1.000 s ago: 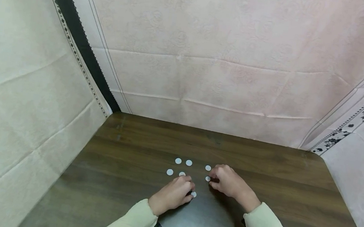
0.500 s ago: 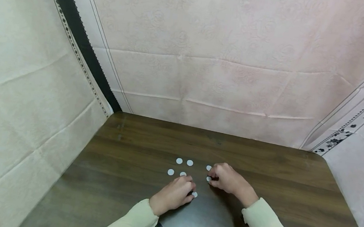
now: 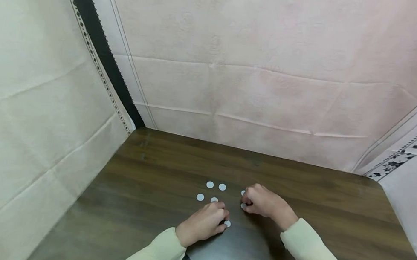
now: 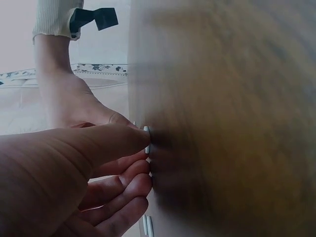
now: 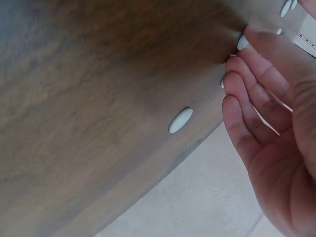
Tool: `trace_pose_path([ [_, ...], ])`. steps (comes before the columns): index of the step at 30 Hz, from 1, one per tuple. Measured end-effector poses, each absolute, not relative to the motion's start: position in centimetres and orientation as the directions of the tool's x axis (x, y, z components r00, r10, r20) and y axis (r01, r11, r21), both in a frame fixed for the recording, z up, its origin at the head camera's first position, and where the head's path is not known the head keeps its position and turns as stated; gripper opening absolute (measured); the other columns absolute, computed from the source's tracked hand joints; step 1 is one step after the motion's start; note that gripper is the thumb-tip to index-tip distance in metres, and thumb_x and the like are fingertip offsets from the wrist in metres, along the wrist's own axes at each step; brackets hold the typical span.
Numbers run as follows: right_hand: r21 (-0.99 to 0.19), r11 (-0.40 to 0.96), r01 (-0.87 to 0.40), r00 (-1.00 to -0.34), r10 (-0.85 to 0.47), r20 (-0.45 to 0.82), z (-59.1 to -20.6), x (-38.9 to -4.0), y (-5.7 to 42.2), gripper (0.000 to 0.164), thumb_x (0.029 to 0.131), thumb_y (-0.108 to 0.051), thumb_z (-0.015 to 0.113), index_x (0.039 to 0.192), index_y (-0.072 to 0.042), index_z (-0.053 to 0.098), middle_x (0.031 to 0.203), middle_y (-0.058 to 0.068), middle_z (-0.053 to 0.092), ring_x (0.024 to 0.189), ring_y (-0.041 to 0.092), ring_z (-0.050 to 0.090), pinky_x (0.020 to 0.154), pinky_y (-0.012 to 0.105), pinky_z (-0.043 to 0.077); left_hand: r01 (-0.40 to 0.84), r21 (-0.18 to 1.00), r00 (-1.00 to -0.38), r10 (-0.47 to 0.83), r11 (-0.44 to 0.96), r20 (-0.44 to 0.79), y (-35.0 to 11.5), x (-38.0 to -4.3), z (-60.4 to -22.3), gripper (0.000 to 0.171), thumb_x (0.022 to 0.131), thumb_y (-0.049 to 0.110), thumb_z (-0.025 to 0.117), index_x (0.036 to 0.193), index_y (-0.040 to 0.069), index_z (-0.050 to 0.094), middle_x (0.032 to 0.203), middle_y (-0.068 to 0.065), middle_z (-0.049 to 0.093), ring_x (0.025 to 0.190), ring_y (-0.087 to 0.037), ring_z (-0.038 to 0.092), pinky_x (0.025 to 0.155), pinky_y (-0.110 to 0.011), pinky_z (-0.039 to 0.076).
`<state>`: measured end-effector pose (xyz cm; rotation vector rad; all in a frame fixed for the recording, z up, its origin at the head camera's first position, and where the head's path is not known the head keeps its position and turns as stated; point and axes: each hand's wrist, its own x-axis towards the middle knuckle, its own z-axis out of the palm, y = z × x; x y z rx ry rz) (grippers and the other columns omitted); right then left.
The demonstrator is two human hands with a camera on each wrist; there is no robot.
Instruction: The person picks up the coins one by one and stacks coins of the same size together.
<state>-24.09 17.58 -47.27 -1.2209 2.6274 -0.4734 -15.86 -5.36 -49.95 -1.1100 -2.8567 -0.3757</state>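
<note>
My left hand (image 3: 203,221) rests low over the wooden table (image 3: 159,158), thumb and fingers curled at a small white disc (image 3: 227,223). In the left wrist view the thumb tip presses against that disc's edge (image 4: 147,139), with the fingers bunched beneath. Farther right, my right hand (image 3: 266,203) pinches another white disc (image 3: 243,206) between thumb and fingers. Its thumb tip meets the disc (image 5: 242,42) in the right wrist view. Just beyond, a further disc (image 3: 243,192) is partly covered by the right fingers. Another disc (image 3: 214,199) peeks out behind the left hand.
More white discs lie flat left of centre: a left one (image 3: 200,197), plus two farther back, a left disc (image 3: 210,184) and a right disc (image 3: 222,187). A pale cloth (image 3: 259,88) hangs behind the table, with another cloth (image 3: 33,106) along the left side.
My right hand has shifted slightly left and away from me, covering more of the far disc. My left hand stays at its disc. The whole head view has drifted a little.
</note>
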Motion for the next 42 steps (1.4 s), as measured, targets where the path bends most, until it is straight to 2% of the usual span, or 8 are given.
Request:
trace_pose_path([
  [3, -0.368, 0.61, -0.702, -0.638, -0.768, -0.054, -47.3, -24.2, 17.6, 0.035, 0.091, -0.003, 0.078, 0.062, -0.013, 0.06, 0.064, -0.01, 0.041, 0.06, 0.001, 0.035, 0.055, 0.019, 0.035, 0.67, 0.21, -0.742, 0.657, 0.712, 0.135, -5.2, -15.9, -49.9, 0.006, 0.095, 0.019, 0.079, 0.095, 0.014, 0.079, 0.092, 0.004, 0.068, 0.082, -0.006, 0.062, 0.072, -0.015, 0.052],
  [10, -0.31, 0.634, -0.709, -0.657, -0.753, -0.036, -47.9, -24.1, 17.4, 0.019, 0.08, -0.004, 0.075, 0.068, -0.017, 0.066, 0.067, -0.009, 0.054, 0.057, 0.001, 0.038, 0.052, 0.019, 0.034, 0.668, 0.22, -0.742, 0.657, 0.711, 0.13, -5.1, -16.0, -49.9, 0.005, 0.096, 0.018, 0.078, 0.095, 0.013, 0.078, 0.091, 0.003, 0.067, 0.081, -0.006, 0.061, 0.071, -0.016, 0.051],
  [13, -0.284, 0.648, -0.707, -0.667, -0.744, -0.037, -48.3, -24.2, 17.3, 0.016, 0.078, -0.007, 0.074, 0.069, -0.018, 0.067, 0.061, -0.012, 0.052, 0.054, 0.0, 0.038, 0.049, 0.02, 0.035, 0.661, 0.227, -0.747, 0.653, 0.715, 0.12, -5.1, -16.0, -50.0, 0.005, 0.096, 0.019, 0.078, 0.093, 0.015, 0.077, 0.089, 0.004, 0.065, 0.079, -0.004, 0.059, 0.07, -0.015, 0.05],
  [17, -0.264, 0.66, -0.704, -0.676, -0.736, -0.038, -48.6, -24.3, 17.3, 0.015, 0.077, -0.01, 0.073, 0.069, -0.02, 0.066, 0.058, -0.015, 0.05, 0.052, 0.0, 0.04, 0.049, 0.02, 0.037, 0.657, 0.222, -0.752, 0.649, 0.721, 0.116, -5.0, -16.0, -50.1, 0.007, 0.096, 0.02, 0.078, 0.091, 0.016, 0.076, 0.088, 0.005, 0.064, 0.078, -0.004, 0.057, 0.069, -0.015, 0.049],
  [27, -0.234, 0.645, -0.727, -0.655, -0.754, -0.044, -48.8, -24.0, 17.2, 0.029, 0.078, -0.013, 0.073, 0.061, -0.024, 0.053, 0.053, -0.016, 0.031, 0.05, 0.001, 0.026, 0.049, 0.021, 0.023, 0.657, 0.221, -0.751, 0.651, 0.721, 0.111, -5.1, -15.9, -50.2, 0.006, 0.096, 0.02, 0.078, 0.091, 0.016, 0.077, 0.087, 0.005, 0.064, 0.078, -0.004, 0.057, 0.07, -0.015, 0.05],
  [38, -0.226, 0.636, -0.738, -0.646, -0.763, -0.039, -48.6, -23.8, 17.1, 0.034, 0.077, -0.013, 0.073, 0.059, -0.023, 0.046, 0.053, -0.017, 0.023, 0.05, 0.0, 0.02, 0.049, 0.022, 0.019, 0.658, 0.226, -0.751, 0.648, 0.719, 0.124, -5.3, -15.8, -50.2, 0.01, 0.095, 0.019, 0.079, 0.086, 0.017, 0.074, 0.084, 0.005, 0.061, 0.075, -0.005, 0.055, 0.067, -0.016, 0.047],
  [42, -0.238, 0.639, -0.732, -0.649, -0.759, -0.041, -48.3, -23.6, 17.0, 0.032, 0.078, -0.013, 0.073, 0.06, -0.022, 0.049, 0.052, -0.017, 0.025, 0.049, -0.001, 0.022, 0.047, 0.021, 0.02, 0.659, 0.226, -0.75, 0.65, 0.717, 0.124, -5.2, -15.9, -50.2, 0.011, 0.096, 0.019, 0.079, 0.087, 0.017, 0.073, 0.084, 0.005, 0.061, 0.075, -0.005, 0.055, 0.067, -0.016, 0.047],
])
